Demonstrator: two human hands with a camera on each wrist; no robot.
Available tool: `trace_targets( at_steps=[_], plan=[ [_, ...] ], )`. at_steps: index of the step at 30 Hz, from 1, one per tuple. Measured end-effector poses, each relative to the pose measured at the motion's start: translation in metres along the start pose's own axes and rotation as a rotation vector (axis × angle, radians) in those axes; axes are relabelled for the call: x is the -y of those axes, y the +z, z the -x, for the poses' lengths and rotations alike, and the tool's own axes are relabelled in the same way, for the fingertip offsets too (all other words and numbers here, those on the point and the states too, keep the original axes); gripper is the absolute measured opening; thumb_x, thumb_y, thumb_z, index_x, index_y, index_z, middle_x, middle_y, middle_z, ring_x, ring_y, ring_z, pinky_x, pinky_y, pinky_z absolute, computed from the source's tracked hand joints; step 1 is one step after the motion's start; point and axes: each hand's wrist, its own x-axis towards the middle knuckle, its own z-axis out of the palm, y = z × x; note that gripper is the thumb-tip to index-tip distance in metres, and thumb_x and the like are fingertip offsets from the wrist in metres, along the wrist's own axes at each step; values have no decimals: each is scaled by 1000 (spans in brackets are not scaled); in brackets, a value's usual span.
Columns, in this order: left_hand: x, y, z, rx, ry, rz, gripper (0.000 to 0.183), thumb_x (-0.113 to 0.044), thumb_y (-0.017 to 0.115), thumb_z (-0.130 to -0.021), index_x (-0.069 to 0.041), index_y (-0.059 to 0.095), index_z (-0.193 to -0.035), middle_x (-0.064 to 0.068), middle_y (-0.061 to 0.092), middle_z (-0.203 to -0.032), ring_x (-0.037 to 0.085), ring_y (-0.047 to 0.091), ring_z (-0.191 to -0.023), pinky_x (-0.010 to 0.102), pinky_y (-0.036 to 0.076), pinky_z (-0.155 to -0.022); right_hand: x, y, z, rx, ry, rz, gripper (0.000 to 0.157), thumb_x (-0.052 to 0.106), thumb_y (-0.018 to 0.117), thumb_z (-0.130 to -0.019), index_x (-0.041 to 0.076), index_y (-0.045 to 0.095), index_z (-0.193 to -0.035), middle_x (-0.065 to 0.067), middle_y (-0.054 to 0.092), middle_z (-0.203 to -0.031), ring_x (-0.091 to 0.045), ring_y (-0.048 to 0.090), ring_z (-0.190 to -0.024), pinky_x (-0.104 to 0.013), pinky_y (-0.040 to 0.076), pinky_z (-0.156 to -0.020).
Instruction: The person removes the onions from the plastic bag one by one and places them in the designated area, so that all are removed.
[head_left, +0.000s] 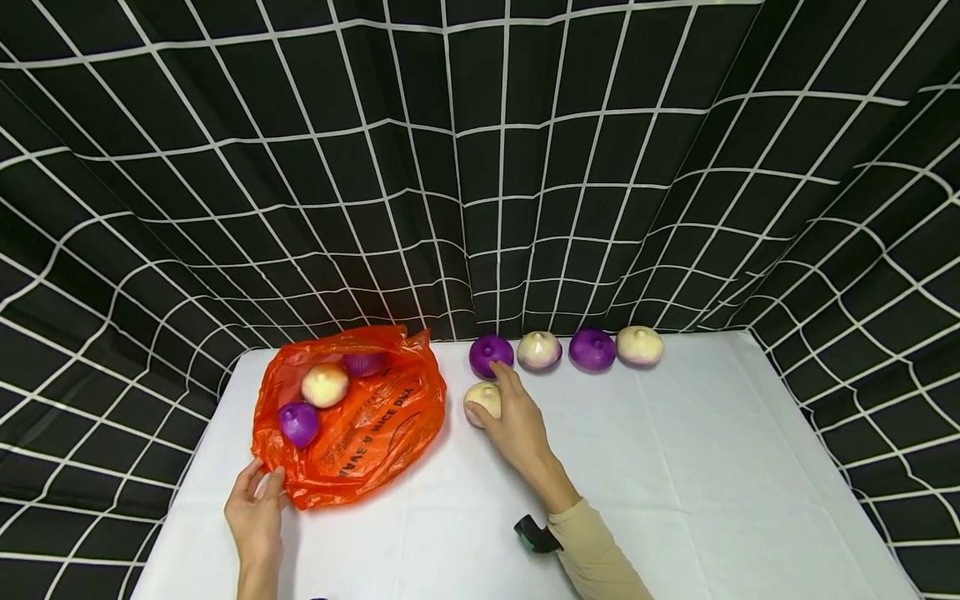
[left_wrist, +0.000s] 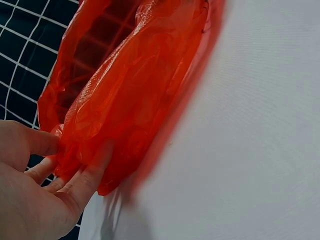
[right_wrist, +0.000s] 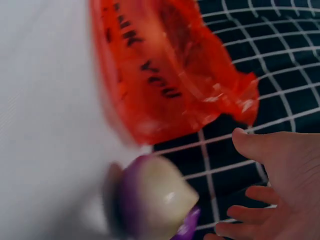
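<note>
An orange-red plastic bag (head_left: 375,425) lies with its mouth open toward the left, and a cream turnip (head_left: 325,385) and two purple ones show inside. My left hand (head_left: 255,508) holds the bag's near left edge; the left wrist view shows thumb and fingers on either side of the thin plastic. To the right of the bag, my right hand (head_left: 517,421) reaches over a cream-and-purple turnip (head_left: 482,400), thumb and fingers spread around it. In the right wrist view, the fingers of the right hand (right_wrist: 285,185) stand apart from the turnip (right_wrist: 157,197).
Along the table's back edge sit a purple turnip (head_left: 491,357), a cream one (head_left: 539,351), another purple one (head_left: 592,349) and another cream one (head_left: 640,345). A black curtain with white grid lines (head_left: 480,167) surrounds the white table (head_left: 712,467).
</note>
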Motion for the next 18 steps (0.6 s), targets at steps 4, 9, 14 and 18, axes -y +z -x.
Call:
trace_targets(
  at_steps=[4, 9, 14, 18],
  plan=[
    [-1, -2, -1, -2, 4, 4, 32, -3, 59, -95, -11, 56, -127, -16, 56, -99, -7, 61, -75, 11, 51, -56, 18, 0, -5, -36, -59, -41, 64, 28, 77, -86, 1, 51, -138, -16, 49, -142, -32, 51, -128, -47, 42, -106],
    [2, -1, 0, -10, -9, -10, 30, -4, 60, -95, -14, 57, -123, -17, 56, -98, -7, 61, -74, 11, 50, -55, 39, 9, -9, -103, -201, -133, 48, 20, 76, -86, 4, 59, -129, -9, 58, -130, -23, 62, -110, -36, 50, -98],
    [3, 1, 0, -4, -4, -24, 32, -4, 59, -96, -11, 55, -127, -14, 54, -101, -7, 60, -75, 11, 50, -56, 59, 31, -9, -27, -364, -183, 44, 17, 75, -88, 3, 59, -127, -9, 60, -126, -20, 59, -116, -27, 45, -103],
    [2, 1, 0, -6, 4, -21, 32, -3, 58, -96, -11, 55, -126, -14, 54, -101, -8, 60, -74, 11, 50, -55, 77, 52, -8, 129, -438, -110, 48, 24, 71, -91, 6, 55, -133, -8, 57, -131, -18, 56, -122, -24, 43, -105]
  ],
)
